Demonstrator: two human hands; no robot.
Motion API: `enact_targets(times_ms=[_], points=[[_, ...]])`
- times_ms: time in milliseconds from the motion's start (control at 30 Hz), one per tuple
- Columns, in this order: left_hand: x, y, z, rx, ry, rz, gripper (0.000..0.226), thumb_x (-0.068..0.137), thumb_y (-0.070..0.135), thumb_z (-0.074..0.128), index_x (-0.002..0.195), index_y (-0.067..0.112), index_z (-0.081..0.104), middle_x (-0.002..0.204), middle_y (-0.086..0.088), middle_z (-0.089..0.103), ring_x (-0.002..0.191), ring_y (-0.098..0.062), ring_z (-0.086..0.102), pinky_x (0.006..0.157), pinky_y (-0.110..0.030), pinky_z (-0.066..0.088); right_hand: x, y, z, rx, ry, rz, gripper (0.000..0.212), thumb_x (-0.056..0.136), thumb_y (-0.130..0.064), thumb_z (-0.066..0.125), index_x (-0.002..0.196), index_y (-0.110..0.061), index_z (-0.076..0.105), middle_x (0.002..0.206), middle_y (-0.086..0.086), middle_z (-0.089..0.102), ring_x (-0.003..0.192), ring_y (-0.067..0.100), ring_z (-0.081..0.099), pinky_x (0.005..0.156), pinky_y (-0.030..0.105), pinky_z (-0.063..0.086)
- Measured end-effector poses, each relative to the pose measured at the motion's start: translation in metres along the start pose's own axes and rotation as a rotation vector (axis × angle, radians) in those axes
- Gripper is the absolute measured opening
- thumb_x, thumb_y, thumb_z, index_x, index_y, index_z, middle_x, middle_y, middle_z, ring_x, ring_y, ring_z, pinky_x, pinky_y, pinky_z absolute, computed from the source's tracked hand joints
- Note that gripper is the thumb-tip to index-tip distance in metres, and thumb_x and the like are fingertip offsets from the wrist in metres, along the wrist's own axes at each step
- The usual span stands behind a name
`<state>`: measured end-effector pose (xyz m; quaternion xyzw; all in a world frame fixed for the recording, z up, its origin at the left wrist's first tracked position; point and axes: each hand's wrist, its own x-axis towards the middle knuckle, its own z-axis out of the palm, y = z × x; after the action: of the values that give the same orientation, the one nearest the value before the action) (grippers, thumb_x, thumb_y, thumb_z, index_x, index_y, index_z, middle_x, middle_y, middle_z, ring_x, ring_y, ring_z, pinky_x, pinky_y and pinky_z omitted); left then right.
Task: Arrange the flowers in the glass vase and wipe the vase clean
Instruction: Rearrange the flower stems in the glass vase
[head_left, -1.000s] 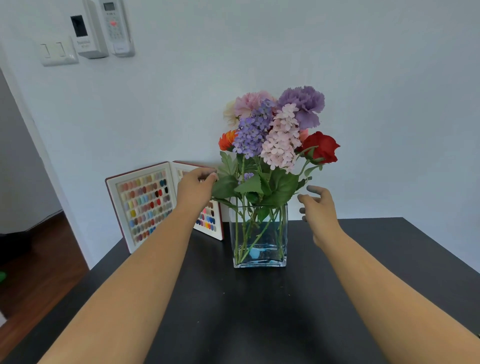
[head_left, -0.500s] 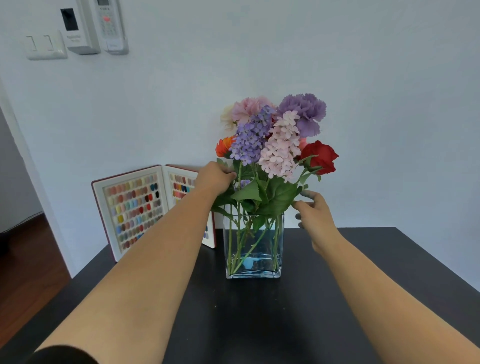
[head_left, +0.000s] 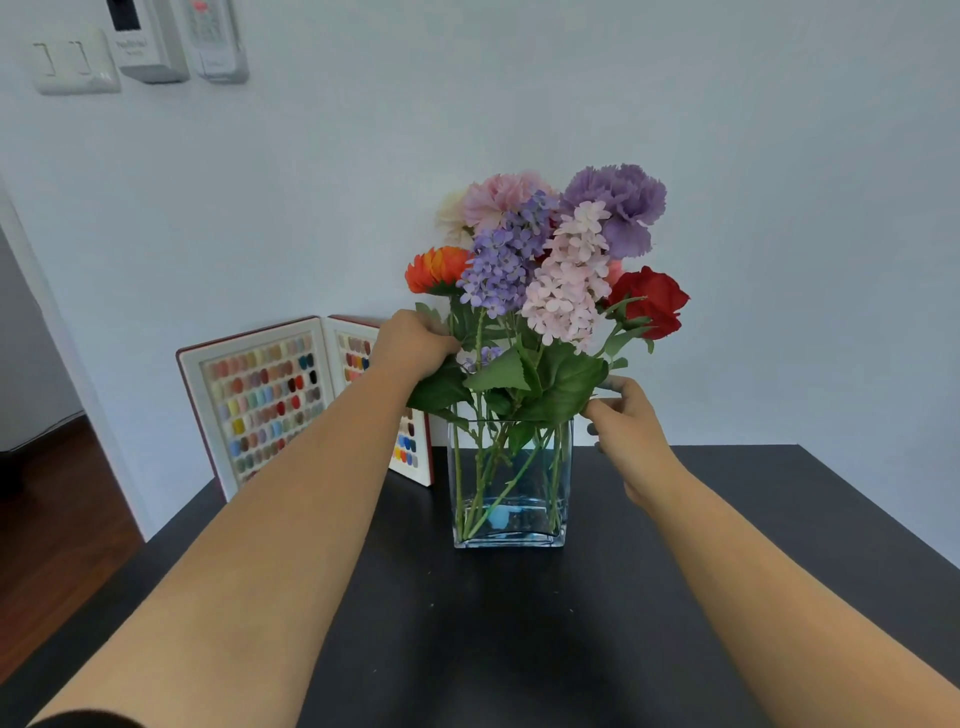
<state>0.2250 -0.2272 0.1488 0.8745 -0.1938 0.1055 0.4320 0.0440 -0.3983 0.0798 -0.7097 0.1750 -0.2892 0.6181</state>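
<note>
The vase (head_left: 510, 483) stands near the table's (head_left: 519, 623) far edge, stems upright. The left hand (head_left: 415, 347) grips stems above the rim's left side; the right hand (head_left: 626, 423) pinches a leaf (head_left: 569, 387) on its right (both equally near).

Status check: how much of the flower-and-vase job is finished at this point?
Done: the flowers already stand with their stems in the glass vase on the black table. In hand: the left hand grips stems and leaves on one side, and the right hand pinches a leaf near the rim, adjusting the bunch. Left: wiping the vase; no cloth is in view.
</note>
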Motion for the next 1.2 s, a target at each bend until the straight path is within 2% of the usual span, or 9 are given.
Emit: enact_targets(times_ms=[67,167,367,433,567,767,967,1100,1200], points=[[-0.006,-0.006,-0.007,-0.109,0.019,-0.008,0.003,0.074,0.025,0.077,0.074,0.023,0.074,0.079,0.001,0.07,0.079,-0.019,0.065,0.07,-0.031,0.055,-0.001,0.0,0.001,0.001,-0.002,-0.001,0.036,0.089,-0.022,0.059,0.121,-0.026,0.046,0.091,0.002,0.058,0.083,0.014,0.056,0.074,0.031,0.044],[-0.015,-0.009,-0.015,-0.182,0.036,0.035,0.009,0.074,0.022,0.078,0.07,0.025,0.07,0.075,0.002,0.07,0.077,-0.018,0.067,0.074,-0.032,0.057,-0.001,-0.002,0.002,0.007,0.001,0.0,0.035,0.088,-0.021,0.061,0.121,-0.026,0.046,0.092,0.003,0.059,0.082,0.014,0.056,0.074,0.031,0.044],[-0.03,0.0,-0.026,-0.289,0.115,0.137,0.011,0.078,0.02,0.078,0.078,0.022,0.066,0.076,-0.001,0.067,0.076,-0.019,0.066,0.077,-0.035,0.056,-0.003,-0.003,-0.001,0.009,0.005,0.017,0.035,0.088,-0.022,0.061,0.12,-0.024,0.047,0.095,0.003,0.06,0.085,0.013,0.056,0.075,0.033,0.041],[-0.037,0.001,-0.029,-0.345,0.128,0.167,0.012,0.078,0.021,0.079,0.081,0.019,0.068,0.075,-0.001,0.068,0.072,-0.016,0.065,0.073,-0.031,0.055,-0.005,-0.003,-0.005,-0.005,0.017,0.016,0.035,0.089,-0.02,0.059,0.121,-0.024,0.047,0.096,0.003,0.059,0.087,0.014,0.056,0.073,0.031,0.041],[-0.05,-0.005,-0.026,-0.284,0.133,0.205,0.012,0.079,0.028,0.079,0.082,0.022,0.068,0.07,0.006,0.067,0.067,-0.01,0.063,0.068,-0.027,0.052,-0.007,-0.003,-0.01,-0.028,0.035,0.016,0.035,0.089,-0.018,0.056,0.122,-0.024,0.048,0.097,0.002,0.058,0.086,0.014,0.055,0.073,0.032,0.041],[-0.054,-0.007,-0.021,-0.154,0.025,0.152,0.012,0.082,0.034,0.075,0.075,0.03,0.066,0.084,0.006,0.068,0.089,-0.02,0.066,0.085,-0.04,0.055,-0.011,-0.006,-0.007,-0.042,0.031,0.027,0.035,0.089,-0.018,0.056,0.123,-0.023,0.048,0.097,0.003,0.058,0.085,0.015,0.054,0.076,0.034,0.042],[-0.06,-0.008,-0.026,-0.268,-0.018,0.051,0.014,0.08,0.038,0.072,0.07,0.028,0.071,0.081,0.0,0.074,0.084,-0.023,0.07,0.084,-0.046,0.057,-0.013,-0.004,-0.009,-0.047,0.027,0.037,0.037,0.089,-0.019,0.057,0.124,-0.024,0.048,0.098,0.002,0.057,0.086,0.015,0.054,0.077,0.035,0.042],[-0.065,-0.014,-0.026,-0.393,0.064,0.026,0.011,0.079,0.03,0.074,0.069,0.026,0.071,0.077,-0.001,0.072,0.082,-0.026,0.07,0.083,-0.049,0.058,-0.013,-0.003,-0.01,-0.052,0.018,0.043,0.037,0.089,-0.02,0.057,0.124,-0.025,0.047,0.101,0.003,0.057,0.09,0.017,0.055,0.08,0.036,0.044],[-0.069,-0.015,-0.022,-0.479,0.123,0.022,0.01,0.078,0.025,0.077,0.072,0.027,0.069,0.072,0.004,0.069,0.074,-0.019,0.066,0.081,-0.049,0.058,-0.012,-0.003,-0.009,-0.044,0.018,0.045,0.037,0.089,-0.02,0.057,0.124,-0.025,0.047,0.101,0.003,0.057,0.09,0.017,0.055,0.081,0.037,0.044]])
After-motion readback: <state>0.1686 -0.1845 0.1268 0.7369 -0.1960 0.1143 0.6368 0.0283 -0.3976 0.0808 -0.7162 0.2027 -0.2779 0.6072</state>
